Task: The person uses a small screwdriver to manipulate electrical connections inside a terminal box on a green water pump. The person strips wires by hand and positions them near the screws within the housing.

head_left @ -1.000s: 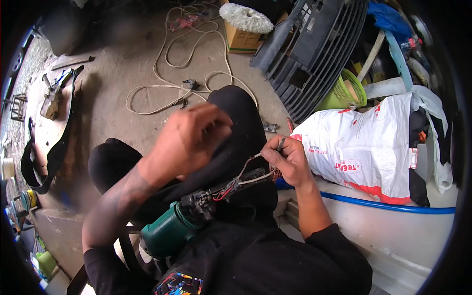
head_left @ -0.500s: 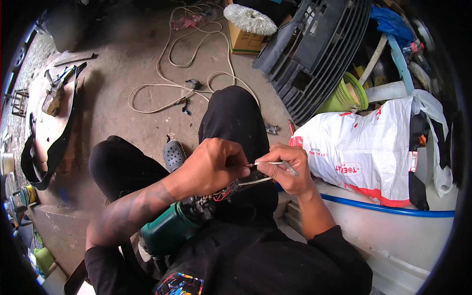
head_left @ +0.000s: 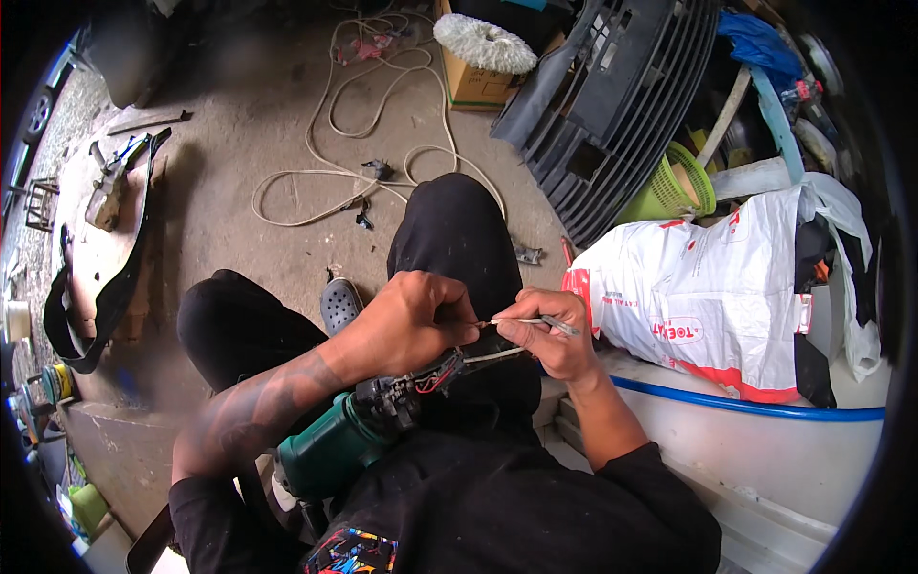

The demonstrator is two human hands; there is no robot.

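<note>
Above my lap, my left hand (head_left: 413,318) pinches the tip of a thin wire, its fingertips closed around the end. My right hand (head_left: 553,335) grips the white wire (head_left: 529,320) between thumb and forefinger, close to the left fingertips. A greyish end (head_left: 562,327) sticks out past the right fingers; its kind is unclear. Below the hands, a green power tool (head_left: 330,448) rests across my lap, its dark inner parts (head_left: 387,397) exposed. Red and dark wires (head_left: 440,375) come out of that end. A pale cord (head_left: 495,356) runs beneath my right hand.
A long pale cable (head_left: 316,173) loops over the concrete floor beyond my knees, with small dark broken pieces (head_left: 379,169) beside it. To the right are a black slatted grille (head_left: 626,115), a green basket (head_left: 684,182), a white sack (head_left: 708,277) and a blue-rimmed white panel (head_left: 755,450).
Both hands keep their pinch on the wire and have shifted only slightly. The whole view has tilted a little.
</note>
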